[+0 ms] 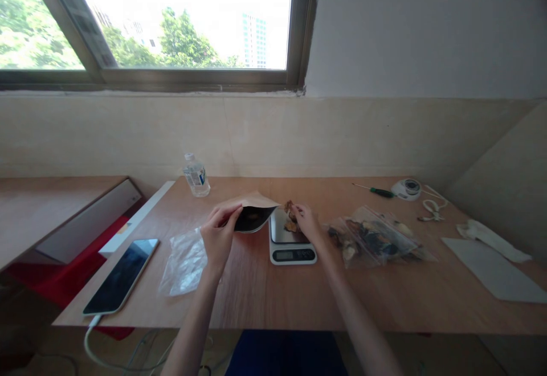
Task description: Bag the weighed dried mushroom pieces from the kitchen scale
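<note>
My left hand (221, 233) grips the near-left edge of a brown paper pouch (252, 199), whose dark mouth gapes toward me and to the right. Just right of the pouch, a white kitchen scale (293, 253) with a metal plate rests on the table. Over that plate, my right hand (304, 219) pinches a brown, shrivelled dried piece (288, 208); its exact kind is not clear. More brown dried pieces (292, 227) lie on the plate, partly hidden by my fingers. The scale's display cannot be read.
Clear plastic bags of dark and pale dried pieces (376, 236) lie right of the scale. An empty-looking clear bag (184, 265), a phone (122, 276) on a cable and a water bottle (196, 176) are left. A screwdriver (376, 191) and white camera (407, 189) sit at back right.
</note>
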A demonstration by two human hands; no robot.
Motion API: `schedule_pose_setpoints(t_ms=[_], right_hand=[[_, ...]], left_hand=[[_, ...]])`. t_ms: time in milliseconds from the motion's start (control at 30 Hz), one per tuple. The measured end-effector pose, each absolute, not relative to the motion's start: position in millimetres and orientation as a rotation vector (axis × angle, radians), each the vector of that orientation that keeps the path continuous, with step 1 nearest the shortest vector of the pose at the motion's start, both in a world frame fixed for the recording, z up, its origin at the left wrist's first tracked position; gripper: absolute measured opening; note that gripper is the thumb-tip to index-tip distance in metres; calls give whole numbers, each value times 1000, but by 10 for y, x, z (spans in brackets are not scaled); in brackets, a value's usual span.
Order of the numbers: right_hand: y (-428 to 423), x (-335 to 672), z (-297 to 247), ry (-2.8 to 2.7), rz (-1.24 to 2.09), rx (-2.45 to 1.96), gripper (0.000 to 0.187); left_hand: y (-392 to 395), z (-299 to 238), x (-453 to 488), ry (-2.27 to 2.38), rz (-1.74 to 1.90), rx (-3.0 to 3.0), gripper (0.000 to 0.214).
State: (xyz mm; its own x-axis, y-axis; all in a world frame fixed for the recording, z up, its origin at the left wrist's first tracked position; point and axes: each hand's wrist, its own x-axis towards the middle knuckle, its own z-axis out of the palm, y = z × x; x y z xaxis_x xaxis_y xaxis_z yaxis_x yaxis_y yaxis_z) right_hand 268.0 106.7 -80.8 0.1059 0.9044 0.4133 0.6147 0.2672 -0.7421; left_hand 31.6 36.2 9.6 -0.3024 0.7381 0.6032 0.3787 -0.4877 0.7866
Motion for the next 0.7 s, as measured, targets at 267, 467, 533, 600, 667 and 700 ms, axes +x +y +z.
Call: schedule_pose_setpoints(t_ms=[267,467,533,600,667,700], right_hand=[[801,2400,-603,-2024,-47,-1492,16],[561,2290,-452,-2029,-190,-1349,16],[361,2206,-381,-1933,-189,-1167,17],[146,2069,-303,-1953,-227,-920,20],[-16,1898,-223,-2080,-287,-701,21],[-62,1812,-185,-2119,-290,-683,22]], left_hand=[[352,89,324,1415,1856,1662,15],[323,76,281,1432,1831,1664,17],[311,61,280,1433,1814,1670,17],[295,38,288,1430,1785,1688,17],[271,8,296,1433,1754,1710,17],[256,-9,297,1437,1737,1723,16]])
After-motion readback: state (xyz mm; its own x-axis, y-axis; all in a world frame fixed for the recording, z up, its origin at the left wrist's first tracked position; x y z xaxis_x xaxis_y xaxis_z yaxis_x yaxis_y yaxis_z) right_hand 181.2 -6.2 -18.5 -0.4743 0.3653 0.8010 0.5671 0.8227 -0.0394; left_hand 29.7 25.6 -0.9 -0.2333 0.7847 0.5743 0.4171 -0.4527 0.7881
